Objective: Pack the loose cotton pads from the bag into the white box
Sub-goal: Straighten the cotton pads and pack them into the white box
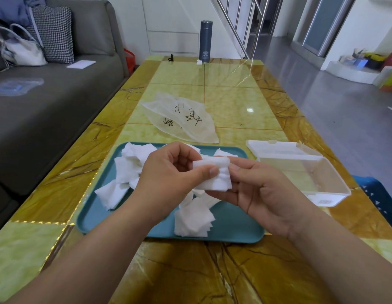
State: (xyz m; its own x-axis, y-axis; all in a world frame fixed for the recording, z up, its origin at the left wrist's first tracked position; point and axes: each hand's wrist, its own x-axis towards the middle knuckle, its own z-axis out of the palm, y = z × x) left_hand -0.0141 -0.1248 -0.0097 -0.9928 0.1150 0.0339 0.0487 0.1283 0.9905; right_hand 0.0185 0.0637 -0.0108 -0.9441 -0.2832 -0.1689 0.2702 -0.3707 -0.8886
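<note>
While raised over the tray, both hands' fingers pinch pads.

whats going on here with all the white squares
A person is gathering cotton pads. The left hand and right hand together pinch a small stack of cotton pads above a teal tray, where more loose pads lie scattered. The white box sits open to the right and looks empty. The bag lies flat beyond the tray.

A home living room: grey sofa with cushion and handbag, marble-patterned coffee table, stair railing.
</note>
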